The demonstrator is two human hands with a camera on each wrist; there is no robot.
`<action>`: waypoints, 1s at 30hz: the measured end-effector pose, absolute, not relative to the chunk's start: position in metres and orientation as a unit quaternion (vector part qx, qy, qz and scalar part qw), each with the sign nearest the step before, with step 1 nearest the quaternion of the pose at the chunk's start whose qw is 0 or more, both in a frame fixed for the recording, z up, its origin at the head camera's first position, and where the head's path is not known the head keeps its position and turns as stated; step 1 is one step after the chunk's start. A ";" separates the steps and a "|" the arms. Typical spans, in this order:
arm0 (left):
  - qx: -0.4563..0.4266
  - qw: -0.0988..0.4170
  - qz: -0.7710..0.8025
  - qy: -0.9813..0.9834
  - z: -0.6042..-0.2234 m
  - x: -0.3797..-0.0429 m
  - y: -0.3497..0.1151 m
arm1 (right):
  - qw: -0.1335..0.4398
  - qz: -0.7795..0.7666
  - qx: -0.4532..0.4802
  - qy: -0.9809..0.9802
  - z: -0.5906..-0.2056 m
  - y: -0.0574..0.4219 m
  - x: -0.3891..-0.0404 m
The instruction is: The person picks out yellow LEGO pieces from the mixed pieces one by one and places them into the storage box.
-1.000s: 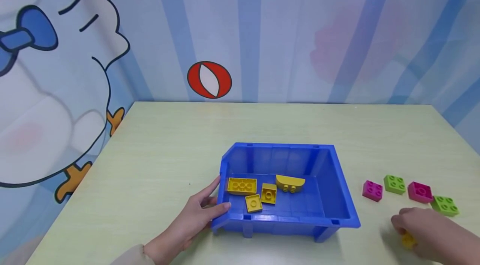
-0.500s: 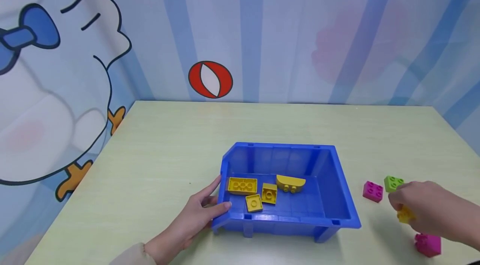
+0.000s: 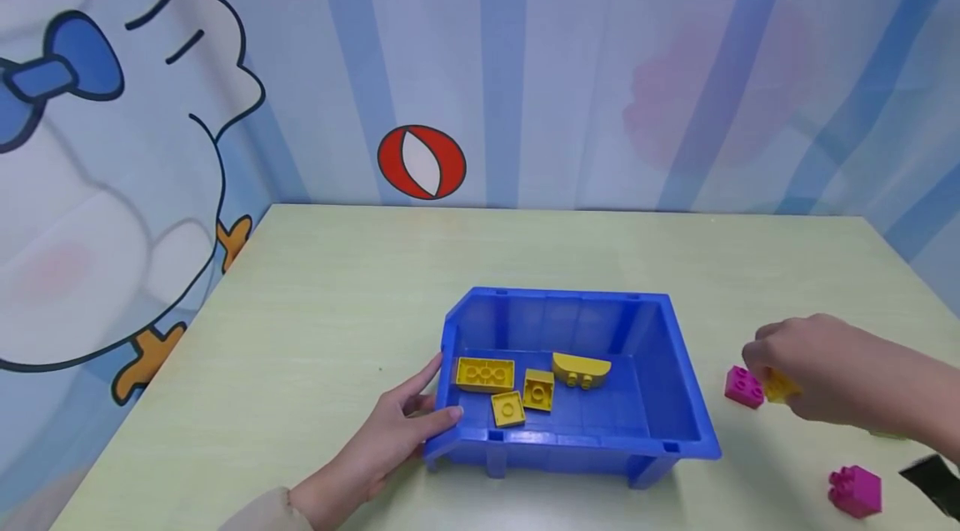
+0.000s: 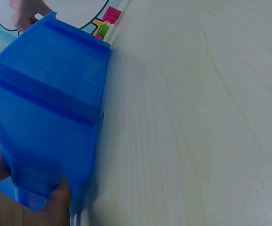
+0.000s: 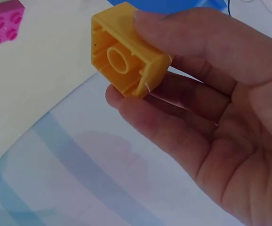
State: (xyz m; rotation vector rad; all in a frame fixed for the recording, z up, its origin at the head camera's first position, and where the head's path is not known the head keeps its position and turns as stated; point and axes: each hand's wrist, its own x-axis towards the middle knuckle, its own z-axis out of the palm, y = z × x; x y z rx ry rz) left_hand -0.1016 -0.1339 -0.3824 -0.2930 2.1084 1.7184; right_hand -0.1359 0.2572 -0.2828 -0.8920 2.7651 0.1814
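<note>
A blue plastic bin [image 3: 570,443] stands on the table, and my left hand [image 3: 382,431] grips its left side with the thumb over the rim. Inside lie a long yellow block [image 3: 486,376], two small square ones, and a rounded yellow block [image 3: 583,369]. Right of the bin, my right hand [image 3: 836,368] is raised over the table. Its thumb and fingers pinch a yellow toy block [image 5: 119,20], whose hollow underside shows in the right wrist view. A magenta block [image 3: 741,388] lies just beside that hand, partly covered by it in the head view.
Another magenta block [image 3: 858,491] rests near the front right. Beneath the right forearm a sliver of a green block [image 3: 888,434] shows. A dark object [image 3: 933,483] pokes in at the right edge. A printed curtain [image 3: 555,81] hangs behind the table [image 3: 337,281].
My right hand has moved up and to the left with the yellow block, uncovering a magenta block at the front right and covering the green ones. My left hand and the bin have stayed put.
</note>
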 end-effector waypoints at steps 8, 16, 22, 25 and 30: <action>-0.099 0.197 0.616 0.756 -0.382 -0.101 -0.134 | 0.126 0.078 -0.326 0.934 -0.262 0.237 -0.146; -0.100 0.199 0.612 0.759 -0.383 -0.102 -0.135 | 0.123 0.081 -0.349 0.925 -0.244 0.217 -0.154; -0.103 0.202 0.608 0.761 -0.382 -0.102 -0.135 | 0.140 0.073 -0.364 0.918 -0.236 0.197 -0.158; -0.103 0.202 0.609 0.760 -0.381 -0.102 -0.135 | 0.150 0.077 -0.377 0.911 -0.235 0.185 -0.160; -0.104 0.206 0.613 0.756 -0.381 -0.102 -0.135 | 0.152 0.103 -0.413 0.892 -0.236 0.164 -0.161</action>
